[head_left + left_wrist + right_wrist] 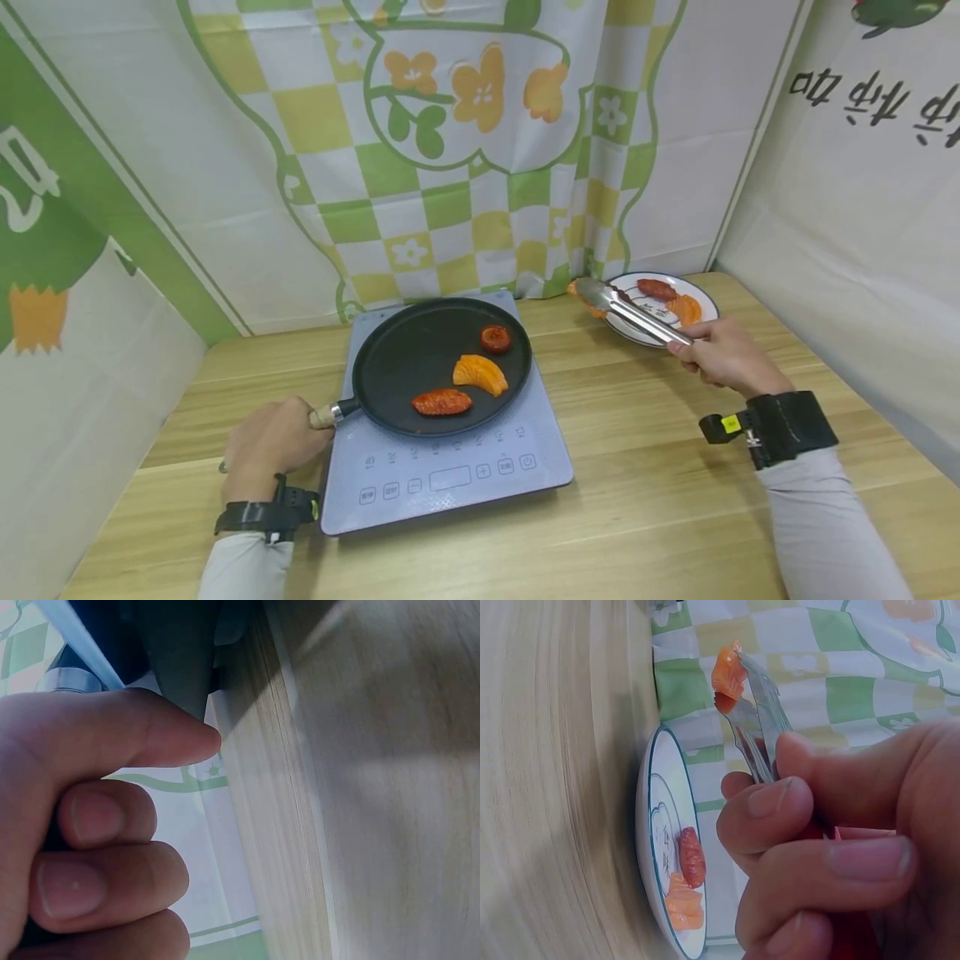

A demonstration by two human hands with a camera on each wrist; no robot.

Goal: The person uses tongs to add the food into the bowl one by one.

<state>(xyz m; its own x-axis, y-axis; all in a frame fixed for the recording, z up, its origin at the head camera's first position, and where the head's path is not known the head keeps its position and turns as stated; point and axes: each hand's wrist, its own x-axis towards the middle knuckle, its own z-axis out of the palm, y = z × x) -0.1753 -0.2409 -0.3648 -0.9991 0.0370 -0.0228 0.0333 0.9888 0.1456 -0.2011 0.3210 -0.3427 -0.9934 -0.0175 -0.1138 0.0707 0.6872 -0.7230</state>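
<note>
My left hand [272, 440] grips the handle [322, 416] of a flat black frying pan [405, 346]. In the pan lie a red scored sausage [442, 402], a curved orange piece of food [481, 374] and a round red piece [495, 338]. My right hand [729, 353] holds metal tongs [647, 322] at the right. Their tips pinch another orange piece [729, 673], raised above the table beside the plate. That white plate [651, 855] with a blue rim carries a red sausage [691, 857] and an orange piece [684, 904].
Under the pan sits a pale induction cooker [517, 492] with touch keys along its front. A checked curtain [390, 212] hangs behind the wooden table [600, 517]. White printed sheets close in both sides, the right one [847, 217] near the plate.
</note>
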